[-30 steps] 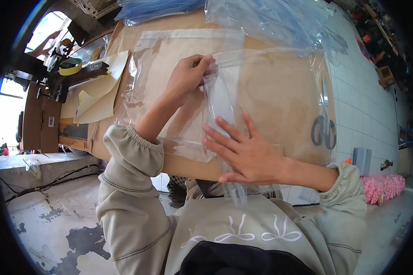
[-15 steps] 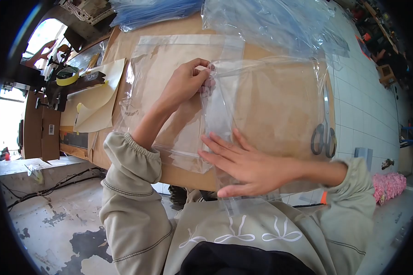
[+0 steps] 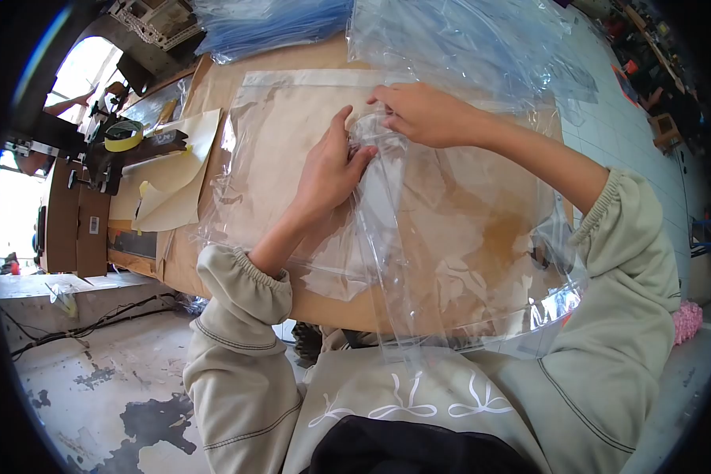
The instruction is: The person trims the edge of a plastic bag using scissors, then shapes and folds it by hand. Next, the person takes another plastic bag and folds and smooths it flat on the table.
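A clear plastic sheet point(image 3: 482, 229) lies over the brown-covered table point(image 3: 332, 309), its front part hanging over the near edge and partly lifted in folds. My right hand point(image 3: 428, 114) pinches the top of the sheet near the table's middle. Just left of it, my left hand point(image 3: 330, 170) touches the sheet's folded edge, thumb and fingers apart. Another flat clear plastic piece point(image 3: 268, 142) is spread under and left of my left hand. The scissors point(image 3: 539, 251) at the right show only in part through the plastic.
Bluish plastic bags point(image 3: 466, 39) and a blue plastic stack point(image 3: 272, 24) lie at the table's far side. To the left are a cream sheet point(image 3: 174, 186), a yellow tape roll point(image 3: 124, 136) on a dark device, and a cardboard box point(image 3: 92, 229). A person's arm shows at far left.
My right hand has moved from the sheet's near part up beside my left hand and grips the plastic. My left hand has opened its pinch. The right side of the sheet has lifted and wrinkled.
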Demonstrator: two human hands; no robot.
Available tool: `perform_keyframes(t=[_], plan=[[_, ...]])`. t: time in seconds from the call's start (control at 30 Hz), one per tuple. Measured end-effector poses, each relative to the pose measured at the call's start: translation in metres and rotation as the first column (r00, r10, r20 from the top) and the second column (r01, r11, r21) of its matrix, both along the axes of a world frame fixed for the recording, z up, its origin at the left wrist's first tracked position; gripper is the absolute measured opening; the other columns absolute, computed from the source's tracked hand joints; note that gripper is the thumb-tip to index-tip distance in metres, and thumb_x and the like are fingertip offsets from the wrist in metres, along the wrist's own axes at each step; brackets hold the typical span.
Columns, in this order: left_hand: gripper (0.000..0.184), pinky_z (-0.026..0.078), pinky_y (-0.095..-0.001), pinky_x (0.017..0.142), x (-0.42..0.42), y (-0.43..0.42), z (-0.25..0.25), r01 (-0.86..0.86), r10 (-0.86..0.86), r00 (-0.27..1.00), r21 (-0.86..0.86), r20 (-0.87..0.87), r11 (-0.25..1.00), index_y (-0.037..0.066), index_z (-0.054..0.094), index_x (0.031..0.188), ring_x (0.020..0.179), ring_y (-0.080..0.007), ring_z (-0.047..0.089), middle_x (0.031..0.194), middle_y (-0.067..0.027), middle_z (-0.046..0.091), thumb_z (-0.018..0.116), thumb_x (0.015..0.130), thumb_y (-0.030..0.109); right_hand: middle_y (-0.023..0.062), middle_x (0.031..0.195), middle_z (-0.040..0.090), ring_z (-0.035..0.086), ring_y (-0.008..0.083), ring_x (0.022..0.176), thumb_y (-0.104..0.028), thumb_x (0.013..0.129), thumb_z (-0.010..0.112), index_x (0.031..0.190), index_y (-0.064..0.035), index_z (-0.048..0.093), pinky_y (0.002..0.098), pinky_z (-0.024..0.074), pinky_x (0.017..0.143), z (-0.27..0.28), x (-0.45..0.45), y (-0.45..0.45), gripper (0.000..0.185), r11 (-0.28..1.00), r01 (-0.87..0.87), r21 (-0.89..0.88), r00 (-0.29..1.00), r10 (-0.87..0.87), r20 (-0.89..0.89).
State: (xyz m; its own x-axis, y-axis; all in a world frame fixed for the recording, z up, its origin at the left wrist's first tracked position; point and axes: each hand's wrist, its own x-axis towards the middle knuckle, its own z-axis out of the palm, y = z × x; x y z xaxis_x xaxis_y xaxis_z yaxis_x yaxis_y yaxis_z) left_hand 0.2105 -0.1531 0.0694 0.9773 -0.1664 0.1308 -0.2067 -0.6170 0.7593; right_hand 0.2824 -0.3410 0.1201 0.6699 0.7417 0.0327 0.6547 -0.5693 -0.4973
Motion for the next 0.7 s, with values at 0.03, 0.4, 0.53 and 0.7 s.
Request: perform_keyframes(t=[0.03,0.4,0.53,0.7], plan=[[0.061,0.047,-0.0293,0.064,-0.001,-0.001,0.002,0.005,-0.006,1.0,-0.041,-0.027,0.999,0.005,0.028,0.141,0.07,-0.0166,0.059,0.091,-0.0101,0.058,0.061,0.089,0.009,0.0227,0.104,0.061,0.058,0.0375,0.099,-0.013,0.087,0.056,0.122,-0.0055,0.052,0.0431,0.0462,0.083,0.002,0.001,0.002,0.036,1.0,-0.005,-0.016,1.0,0.005,-0.006],[0.071,0.047,-0.0262,0.071,-0.001,0.007,0.008,0.062,-0.111,0.982,-0.295,-0.154,0.953,0.01,0.014,0.146,0.083,-0.0125,0.054,0.116,-0.0109,0.049,0.055,0.088,-0.003,0.012,0.149,0.028,0.026,0.0297,0.137,-0.044,0.091,0.049,0.142,-0.0195,0.036,0.0609,0.0205,0.105,-0.009,-0.065,-0.033,0.058,0.961,0.084,-0.264,0.822,0.082,0.564],[0.074,0.048,-0.0267,0.071,0.002,0.01,0.006,0.087,-0.115,0.99,-0.289,-0.081,0.954,0.011,0.01,0.146,0.08,-0.0115,0.053,0.124,-0.0118,0.047,0.054,0.088,-0.002,0.0097,0.156,0.011,0.006,0.0248,0.145,-0.054,0.091,0.042,0.148,-0.0226,0.023,0.0688,0.0051,0.106,-0.023,-0.123,-0.059,0.068,0.916,0.195,-0.351,0.885,-0.01,0.466],[0.073,0.048,-0.0272,0.073,0.006,0.011,0.014,0.094,-0.131,0.978,-0.215,-0.161,0.972,0.011,0.008,0.145,0.077,-0.0117,0.053,0.129,-0.0135,0.046,0.052,0.089,-0.002,0.0154,0.127,0.05,0.045,0.0273,0.123,-0.04,0.09,0.051,0.119,-0.0123,0.056,0.0601,0.0268,0.101,0.037,-0.134,-0.062,0.041,0.9,-0.031,-0.435,0.991,0.085,0.105]])
